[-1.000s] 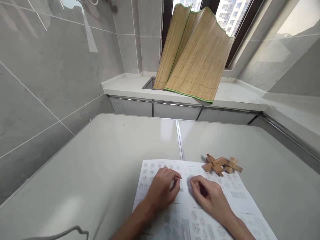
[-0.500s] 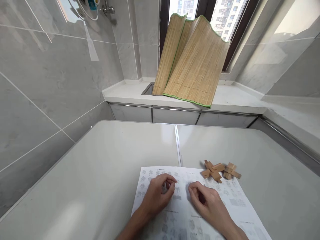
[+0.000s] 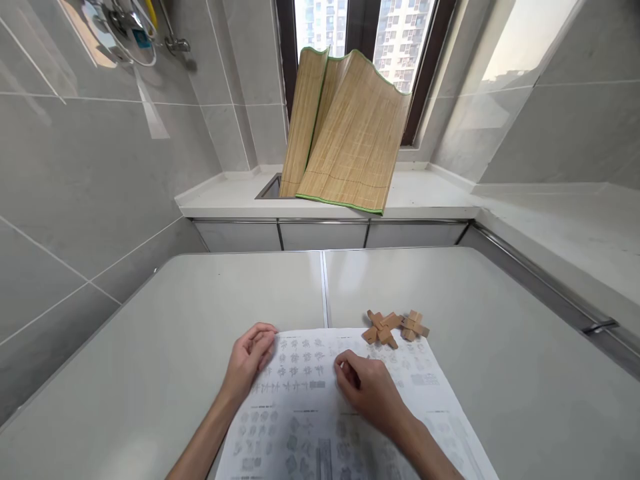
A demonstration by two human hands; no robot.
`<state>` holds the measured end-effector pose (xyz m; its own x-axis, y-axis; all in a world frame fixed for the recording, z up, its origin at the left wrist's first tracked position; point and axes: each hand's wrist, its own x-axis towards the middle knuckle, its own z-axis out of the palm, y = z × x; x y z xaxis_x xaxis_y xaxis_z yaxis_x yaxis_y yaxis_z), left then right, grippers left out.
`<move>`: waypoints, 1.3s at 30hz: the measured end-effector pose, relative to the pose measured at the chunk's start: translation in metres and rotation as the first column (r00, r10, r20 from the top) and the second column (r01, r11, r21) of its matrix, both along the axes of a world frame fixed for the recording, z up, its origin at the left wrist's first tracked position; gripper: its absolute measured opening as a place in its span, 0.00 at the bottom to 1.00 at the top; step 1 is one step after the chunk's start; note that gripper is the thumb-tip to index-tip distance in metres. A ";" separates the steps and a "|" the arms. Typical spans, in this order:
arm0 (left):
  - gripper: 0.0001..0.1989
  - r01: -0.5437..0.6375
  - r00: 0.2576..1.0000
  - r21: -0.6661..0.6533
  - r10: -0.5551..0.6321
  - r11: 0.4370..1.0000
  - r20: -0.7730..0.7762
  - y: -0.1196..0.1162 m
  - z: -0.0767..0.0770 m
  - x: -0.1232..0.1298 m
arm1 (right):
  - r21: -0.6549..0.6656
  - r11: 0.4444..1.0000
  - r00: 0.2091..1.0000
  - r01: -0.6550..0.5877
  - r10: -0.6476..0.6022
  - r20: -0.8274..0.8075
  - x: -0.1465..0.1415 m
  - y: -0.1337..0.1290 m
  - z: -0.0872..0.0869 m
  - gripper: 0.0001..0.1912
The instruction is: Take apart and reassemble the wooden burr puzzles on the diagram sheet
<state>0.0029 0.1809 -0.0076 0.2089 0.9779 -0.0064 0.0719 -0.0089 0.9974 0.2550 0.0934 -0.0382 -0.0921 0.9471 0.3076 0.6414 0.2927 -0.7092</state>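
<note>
A large white printed sheet (image 3: 295, 427) lies flat on the table, covered in rows of small line drawings and short text. My left hand (image 3: 254, 350) rests at its far left corner, fingers loosely bent and lying along the paper's edge. Over the middle of the sheet is my right hand (image 3: 367, 387), its fingers curled in and thumb against the index finger, with nothing visible in it. Beyond it, on the sheet's far right edge, sit a star-shaped wooden puzzle (image 3: 384, 328) and, touching or close beside it, a smaller cluster of interlocked wooden pieces (image 3: 414, 326).
The pale table (image 3: 150, 373) has a seam (image 3: 324, 287) running away from me. Behind it stands a white counter (image 3: 225, 200) with a sink (image 3: 269, 188), where a folded bamboo mat (image 3: 355, 140) leans toward the window. Grey tiled walls rise on both sides.
My left hand has moved left from above the sheet to its far left corner. My right hand stays curled over the paper. The view has shifted to the right.
</note>
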 end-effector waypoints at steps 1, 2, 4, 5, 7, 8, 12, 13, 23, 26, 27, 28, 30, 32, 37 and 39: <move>0.17 -0.010 1.000 0.006 0.010 1.000 0.009 0.005 -0.001 -0.007 | -0.001 1.000 1.000 -0.003 0.003 0.001 0.000 0.001 0.001 0.10; 0.18 -0.015 1.000 0.004 0.015 1.000 0.006 0.010 -0.002 -0.014 | -0.003 1.000 1.000 -0.008 0.008 0.000 0.000 0.001 0.001 0.10; 0.18 -0.053 0.998 0.011 0.053 0.999 -0.015 0.021 -0.004 -0.026 | -0.007 1.000 1.000 -0.015 0.015 -0.008 -0.001 0.002 0.001 0.10; 0.18 -0.078 0.997 0.018 0.078 0.997 -0.026 0.027 -0.004 -0.031 | -0.012 1.000 1.000 -0.012 0.012 -0.017 -0.001 0.003 0.001 0.10; 0.18 -0.095 0.993 0.041 0.098 0.995 -0.070 0.040 -0.004 -0.038 | -0.026 1.000 0.999 -0.004 0.003 -0.044 -0.001 0.004 0.000 0.09; 0.18 -0.092 0.990 0.055 0.097 0.994 -0.099 0.046 -0.004 -0.040 | -0.038 0.999 0.998 -0.003 0.000 -0.062 0.000 0.004 -0.001 0.09; 0.20 -0.040 0.975 0.098 0.060 0.994 -0.213 0.066 -0.002 -0.044 | -0.093 0.995 0.991 -0.038 0.026 -0.131 0.002 0.005 0.000 0.09; 0.21 -0.030 0.971 0.102 0.053 0.994 -0.233 0.068 -0.003 -0.044 | -0.104 0.993 0.989 -0.051 0.036 -0.140 0.003 0.005 0.000 0.09; 0.23 -0.077 0.919 0.143 0.126 0.987 -0.373 0.060 -0.005 -0.043 | -0.186 0.978 0.978 -0.091 0.053 -0.201 0.004 0.004 0.000 0.09; 0.23 -0.090 0.905 0.158 0.147 0.983 -0.400 0.061 -0.007 -0.041 | -0.205 0.975 0.978 -0.087 0.044 -0.206 0.004 0.005 0.000 0.10; 0.24 -0.091 0.901 0.159 0.150 0.983 -0.407 0.062 -0.007 -0.040 | -0.210 0.974 0.978 -0.088 0.044 -0.206 0.005 0.005 -0.001 0.10; 0.24 -0.091 0.898 0.159 0.150 0.983 -0.414 0.062 -0.008 -0.039 | -0.214 0.973 0.977 -0.090 0.045 -0.207 0.005 0.005 -0.001 0.10; 0.23 -0.089 0.892 0.153 0.147 0.984 -0.427 0.061 -0.009 -0.038 | -0.225 0.969 0.976 -0.098 0.050 -0.211 0.005 0.005 -0.002 0.11; 0.23 -0.087 0.889 0.149 0.145 0.985 -0.435 0.061 -0.009 -0.037 | -0.239 0.965 0.976 -0.103 0.052 -0.212 0.005 0.004 -0.004 0.11; 0.21 -0.092 0.880 0.154 0.153 0.984 -0.450 0.060 -0.012 -0.037 | -0.256 0.962 0.981 -0.094 0.046 -0.187 0.004 0.003 -0.007 0.12; 0.20 -0.095 0.877 0.160 0.158 0.983 -0.454 0.061 -0.012 -0.037 | -0.255 0.963 0.983 -0.086 0.041 -0.178 0.003 0.003 -0.006 0.12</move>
<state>-0.0344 0.2416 -0.0200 0.0873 0.9946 0.0556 0.5345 -0.0939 0.8400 0.2582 0.0967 -0.0445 -0.1230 0.9901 0.0671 0.4915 0.1196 -0.8627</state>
